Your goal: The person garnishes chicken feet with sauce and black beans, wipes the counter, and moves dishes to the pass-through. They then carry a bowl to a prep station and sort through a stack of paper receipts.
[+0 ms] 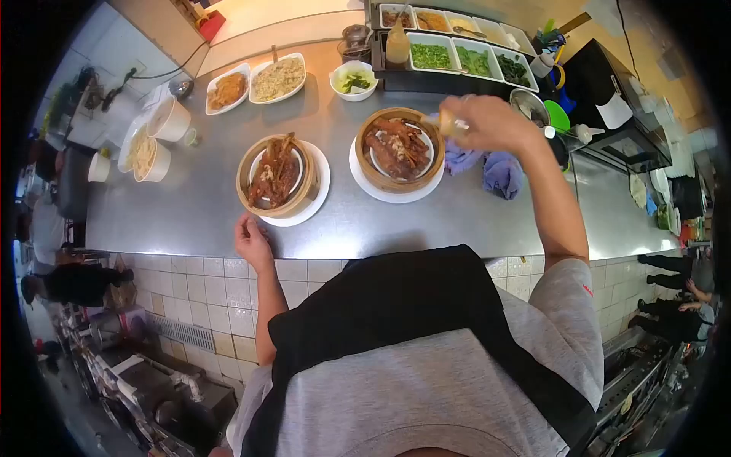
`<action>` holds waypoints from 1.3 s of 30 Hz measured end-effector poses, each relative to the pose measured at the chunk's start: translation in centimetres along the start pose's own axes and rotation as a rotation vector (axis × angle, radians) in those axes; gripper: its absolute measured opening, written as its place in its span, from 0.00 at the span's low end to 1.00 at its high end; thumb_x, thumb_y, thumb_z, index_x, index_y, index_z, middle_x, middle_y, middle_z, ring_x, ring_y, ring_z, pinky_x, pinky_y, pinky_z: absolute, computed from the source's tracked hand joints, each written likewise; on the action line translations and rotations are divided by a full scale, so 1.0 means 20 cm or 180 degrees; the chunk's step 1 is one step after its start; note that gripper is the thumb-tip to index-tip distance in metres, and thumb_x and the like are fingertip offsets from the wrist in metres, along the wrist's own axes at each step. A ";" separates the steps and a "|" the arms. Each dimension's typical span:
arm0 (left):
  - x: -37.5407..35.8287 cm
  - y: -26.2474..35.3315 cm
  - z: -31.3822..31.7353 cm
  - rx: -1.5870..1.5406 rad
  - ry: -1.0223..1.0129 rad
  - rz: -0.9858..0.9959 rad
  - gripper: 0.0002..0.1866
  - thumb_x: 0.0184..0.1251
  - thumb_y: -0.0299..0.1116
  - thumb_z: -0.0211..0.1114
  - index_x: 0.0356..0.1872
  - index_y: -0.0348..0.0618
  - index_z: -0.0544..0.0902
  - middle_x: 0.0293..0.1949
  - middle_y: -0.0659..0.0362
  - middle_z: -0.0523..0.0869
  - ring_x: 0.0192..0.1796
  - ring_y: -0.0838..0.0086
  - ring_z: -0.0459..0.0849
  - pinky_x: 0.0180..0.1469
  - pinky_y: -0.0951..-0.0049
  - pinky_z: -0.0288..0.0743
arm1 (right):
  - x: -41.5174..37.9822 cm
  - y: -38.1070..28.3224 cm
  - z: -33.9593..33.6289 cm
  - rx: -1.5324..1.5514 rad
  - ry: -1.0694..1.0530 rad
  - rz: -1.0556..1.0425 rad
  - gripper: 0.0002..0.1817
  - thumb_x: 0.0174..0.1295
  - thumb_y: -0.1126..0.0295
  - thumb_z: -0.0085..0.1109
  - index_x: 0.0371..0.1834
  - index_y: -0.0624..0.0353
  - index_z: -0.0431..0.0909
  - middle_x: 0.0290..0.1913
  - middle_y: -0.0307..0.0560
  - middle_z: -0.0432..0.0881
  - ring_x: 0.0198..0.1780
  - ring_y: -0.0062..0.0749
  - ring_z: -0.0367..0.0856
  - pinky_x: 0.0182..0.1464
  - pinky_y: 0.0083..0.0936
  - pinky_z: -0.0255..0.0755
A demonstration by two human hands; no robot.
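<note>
My right hand (487,123) is closed round a small pale thing, blurred and mostly hidden, just right of the right bamboo steamer (369,177). That steamer stands on a white plate (403,196) and holds a white dish of brown braised pieces (396,148) with pale bits on top. A second steamer (307,186) with similar food sits on another white plate (324,171) to the left. At the counter's front edge my left hand (253,242) has its fingers curled together beside this steamer's lower left rim, with nothing visible in them.
Purple cloths (502,175) lie right of the steamers. Behind them are a white bowl (354,90), a dish of chopped food (278,80) and a rack of green toppings (430,56). White tubs (167,118) stand left. People are visible at both far sides.
</note>
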State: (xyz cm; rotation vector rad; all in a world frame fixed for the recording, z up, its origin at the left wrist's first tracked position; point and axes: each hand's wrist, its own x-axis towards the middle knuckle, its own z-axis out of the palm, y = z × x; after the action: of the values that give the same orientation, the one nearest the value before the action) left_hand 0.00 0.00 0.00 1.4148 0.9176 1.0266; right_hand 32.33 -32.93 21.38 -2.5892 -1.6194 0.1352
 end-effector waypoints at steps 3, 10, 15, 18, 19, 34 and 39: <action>-0.03 0.03 -0.03 0.0121 -0.0015 -0.0020 0.08 0.68 0.29 0.56 0.43 0.40 0.79 0.22 0.66 0.76 0.20 0.87 0.70 0.20 0.85 0.62 | -0.03 -0.19 0.03 -0.0354 -0.0550 0.0193 0.21 0.44 0.64 0.65 0.44 0.55 0.75 0.31 0.50 0.82 0.37 0.49 0.82 0.37 0.42 0.74; -0.04 0.05 -0.03 0.0096 -0.0104 0.0040 0.09 0.68 0.28 0.56 0.44 0.39 0.79 0.23 0.66 0.76 0.21 0.86 0.70 0.21 0.85 0.63 | 0.02 -0.24 0.03 -0.0524 -0.0568 0.0457 0.19 0.45 0.63 0.65 0.42 0.53 0.77 0.29 0.50 0.82 0.37 0.49 0.82 0.39 0.43 0.74; -0.03 0.00 -0.03 0.0184 -0.0100 0.0172 0.09 0.67 0.27 0.56 0.44 0.37 0.79 0.24 0.66 0.76 0.25 0.85 0.71 0.27 0.83 0.66 | 0.00 -0.30 -0.04 -0.0105 -0.0802 0.0367 0.25 0.44 0.59 0.66 0.47 0.56 0.75 0.31 0.54 0.83 0.38 0.51 0.81 0.41 0.43 0.74; -0.02 0.00 -0.03 0.0266 -0.0086 0.0220 0.09 0.66 0.26 0.56 0.44 0.37 0.80 0.25 0.66 0.77 0.25 0.85 0.71 0.27 0.83 0.66 | 0.11 -0.42 -0.04 0.0003 -0.0384 0.0185 0.26 0.46 0.57 0.65 0.49 0.54 0.74 0.31 0.56 0.82 0.38 0.53 0.81 0.41 0.44 0.73; -0.02 0.01 -0.04 0.0225 -0.0108 0.0149 0.09 0.66 0.26 0.56 0.44 0.37 0.80 0.25 0.66 0.77 0.25 0.85 0.72 0.27 0.83 0.66 | 0.17 -0.48 -0.02 -0.0012 -0.0287 0.0067 0.25 0.46 0.57 0.64 0.48 0.54 0.73 0.32 0.56 0.82 0.39 0.52 0.81 0.41 0.44 0.73; 0.02 0.01 -0.09 -0.0363 0.0031 0.0034 0.10 0.69 0.29 0.56 0.48 0.39 0.78 0.29 0.65 0.78 0.21 0.87 0.69 0.19 0.86 0.62 | 0.64 -0.94 0.22 0.0312 -0.0577 -0.0649 0.23 0.49 0.57 0.64 0.47 0.55 0.74 0.30 0.54 0.82 0.35 0.51 0.82 0.41 0.43 0.73; 0.28 0.45 0.07 -0.0345 -0.0056 0.0788 0.10 0.69 0.31 0.58 0.47 0.42 0.79 0.29 0.66 0.78 0.28 0.87 0.72 0.27 0.85 0.66 | 0.58 -0.74 0.19 0.2244 -0.0305 -0.0502 0.37 0.51 0.47 0.66 0.57 0.61 0.69 0.46 0.57 0.79 0.50 0.40 0.77 0.52 0.32 0.69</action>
State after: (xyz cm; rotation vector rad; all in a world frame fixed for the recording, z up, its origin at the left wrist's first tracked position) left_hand 3.08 3.98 9.45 1.4678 0.6744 1.2272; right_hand 23.74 -15.95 19.08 -1.9367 -1.4438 0.6871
